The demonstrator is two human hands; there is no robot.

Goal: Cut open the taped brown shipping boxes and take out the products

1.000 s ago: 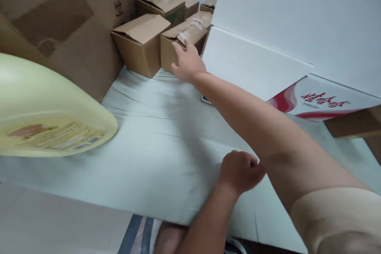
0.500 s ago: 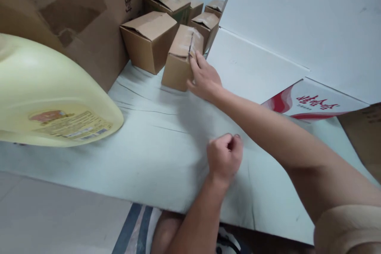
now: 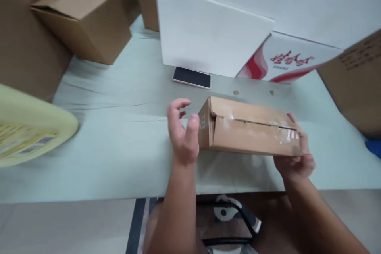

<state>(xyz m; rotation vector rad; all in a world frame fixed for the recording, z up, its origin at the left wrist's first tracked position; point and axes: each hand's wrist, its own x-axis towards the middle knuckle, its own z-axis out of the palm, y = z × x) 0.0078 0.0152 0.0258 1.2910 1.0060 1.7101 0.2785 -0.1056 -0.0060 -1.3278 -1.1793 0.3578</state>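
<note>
Left hand [image 3: 183,137]: half-curled, empty, by the left end of the taped carton [image 3: 253,139] — contact unclear
Right hand [image 3: 297,160]: gripping its right end
Taped carton: one, over the table [image 3: 119,158], long axis left to right, seam [image 3: 256,122] up
Yellow jug [image 3: 32,127]: one, cut off left
Phone [image 3: 192,77]: one
Far cartons [image 3: 98,20]: three or more, topmost cropped

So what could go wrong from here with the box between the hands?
The box could tip or slip: the right hand holds one end, while the left hand is open beside the other. Its flaps might spread, since a dark gap shows along the seam. Swung farther back, it could knock the phone.
</note>
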